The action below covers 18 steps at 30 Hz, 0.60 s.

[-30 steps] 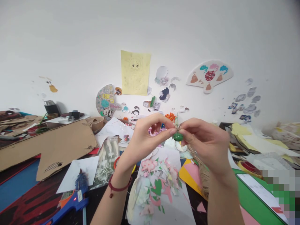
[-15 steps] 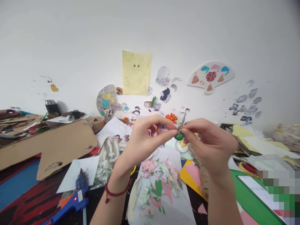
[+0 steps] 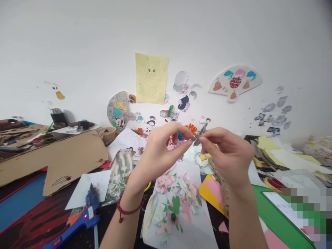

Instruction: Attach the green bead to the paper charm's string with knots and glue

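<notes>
A small grey-green piece with uneven, pointed edges (image 3: 199, 133) is raised in front of me, its exact kind too small to make out. My right hand (image 3: 225, 152) pinches it between thumb and fingers. From the other side, the thumb and forefinger of my left hand (image 3: 166, 148) close on its edge, the other fingers curled. Below the hands, pink, green and pale paper cutouts (image 3: 175, 204) lie heaped on a white sheet (image 3: 192, 233). A round dark green bead (image 3: 173, 217) rests among them.
At the left lie a blue glue gun (image 3: 89, 216) with a red light, a cardboard piece (image 3: 75, 159) and a clear bag of white cords (image 3: 120, 173). A phone (image 3: 285, 214) lies on green paper (image 3: 261, 199) at the right. Orange beadwork (image 3: 190, 128) stands behind my hands.
The round green bead that was under my fingertips now lies on the paper cutouts below. The grey-green piece has turned and shows more of its surface between my fingers.
</notes>
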Available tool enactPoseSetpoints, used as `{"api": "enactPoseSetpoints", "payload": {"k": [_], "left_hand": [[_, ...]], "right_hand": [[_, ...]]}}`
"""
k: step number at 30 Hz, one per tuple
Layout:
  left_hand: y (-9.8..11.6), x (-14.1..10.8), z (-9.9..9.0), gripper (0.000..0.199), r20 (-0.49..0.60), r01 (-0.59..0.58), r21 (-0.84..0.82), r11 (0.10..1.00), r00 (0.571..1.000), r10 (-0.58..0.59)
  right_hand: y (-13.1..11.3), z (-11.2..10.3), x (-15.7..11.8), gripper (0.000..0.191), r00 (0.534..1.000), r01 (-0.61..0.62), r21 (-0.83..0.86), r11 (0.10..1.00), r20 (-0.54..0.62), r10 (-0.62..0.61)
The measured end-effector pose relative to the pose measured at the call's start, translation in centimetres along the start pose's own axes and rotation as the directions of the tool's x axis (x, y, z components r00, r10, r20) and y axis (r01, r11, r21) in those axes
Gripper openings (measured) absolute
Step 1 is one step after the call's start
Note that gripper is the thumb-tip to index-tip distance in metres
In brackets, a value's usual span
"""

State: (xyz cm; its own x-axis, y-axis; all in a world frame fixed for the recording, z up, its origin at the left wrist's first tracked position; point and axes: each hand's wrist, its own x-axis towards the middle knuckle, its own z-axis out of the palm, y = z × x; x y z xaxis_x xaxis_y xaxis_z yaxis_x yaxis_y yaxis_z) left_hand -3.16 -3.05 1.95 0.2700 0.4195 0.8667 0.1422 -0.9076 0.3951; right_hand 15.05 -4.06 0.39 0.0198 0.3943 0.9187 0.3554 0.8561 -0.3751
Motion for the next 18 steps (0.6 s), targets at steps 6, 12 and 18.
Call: {"api": "enactPoseSetpoints", "payload": {"k": [6,12,18], "left_hand": [[-1.3,-0.1,0.8,0.005,0.038,0.052,0.208,0.977,0.997,-0.061],[-0.2,0.0,1.0,0.01,0.104,0.032,0.616,0.787,0.987,-0.122],[-0.7,-0.3,1.1,0.024,0.458,-0.075,0.721,0.689,0.798,-0.392]], "right_hand": [[2.4,0.2,0.4,0.005,0.983,-0.082,-0.12,0.989,0.153,0.1],[4.0,0.2,0.6,0.006,0.982,-0.004,-0.246,0.969,0.18,0.05],[3.9,-0.6,0.5,0.004,0.991,0.019,-0.271,0.962,0.133,0.018]]}}
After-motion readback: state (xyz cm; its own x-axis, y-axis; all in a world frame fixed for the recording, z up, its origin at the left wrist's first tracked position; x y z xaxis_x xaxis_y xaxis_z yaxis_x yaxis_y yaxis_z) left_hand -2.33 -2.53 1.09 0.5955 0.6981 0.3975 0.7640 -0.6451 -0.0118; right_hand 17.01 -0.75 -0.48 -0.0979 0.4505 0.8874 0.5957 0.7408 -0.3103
